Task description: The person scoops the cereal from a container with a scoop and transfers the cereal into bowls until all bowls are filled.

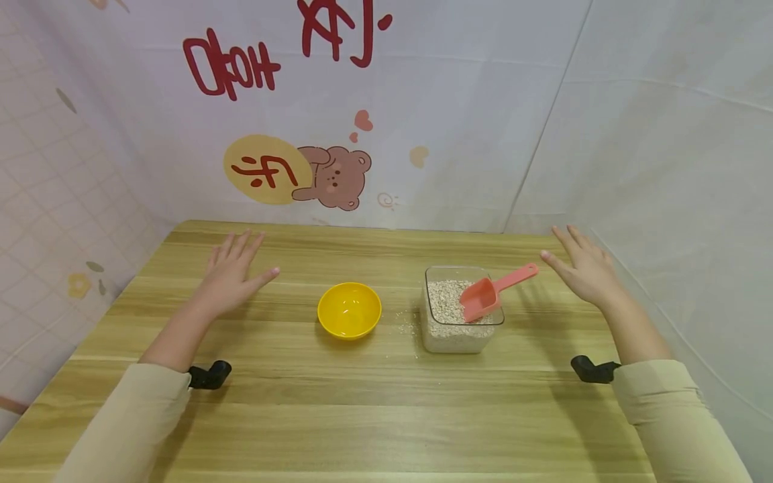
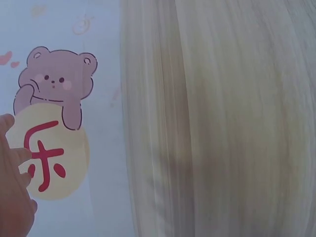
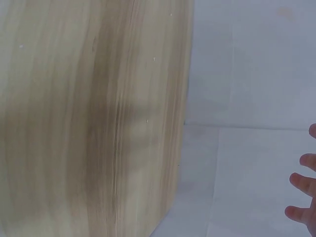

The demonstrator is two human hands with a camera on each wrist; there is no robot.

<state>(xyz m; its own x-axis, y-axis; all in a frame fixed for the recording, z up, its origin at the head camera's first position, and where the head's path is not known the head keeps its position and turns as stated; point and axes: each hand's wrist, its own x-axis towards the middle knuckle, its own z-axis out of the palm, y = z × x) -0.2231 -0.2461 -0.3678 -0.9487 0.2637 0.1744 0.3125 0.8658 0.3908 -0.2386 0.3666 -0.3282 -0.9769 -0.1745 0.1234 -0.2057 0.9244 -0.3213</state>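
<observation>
My left hand point(image 1: 232, 278) is held over the left side of the table, fingers spread and holding nothing. On the other side my right hand point(image 1: 584, 268) also has its fingers spread, with nothing in it. Between them stands a yellow bowl point(image 1: 349, 310), nearer the left hand. To its right is a clear square container point(image 1: 457, 342) of oat flakes point(image 1: 447, 302). A pink scoop point(image 1: 481, 298) rests in the oats, its handle sticking out over the rim toward the right hand. In the wrist views only parts of the left hand point(image 2: 15, 187) and right fingers point(image 3: 303, 182) show.
The wooden table point(image 1: 338, 429) carries a few scattered oat flakes point(image 1: 408, 325) between bowl and container. A white cloth backdrop point(image 1: 459, 134) with a printed bear and red characters hangs behind it, and more cloth hangs at both sides. A black wrist mount sits on each sleeve cuff.
</observation>
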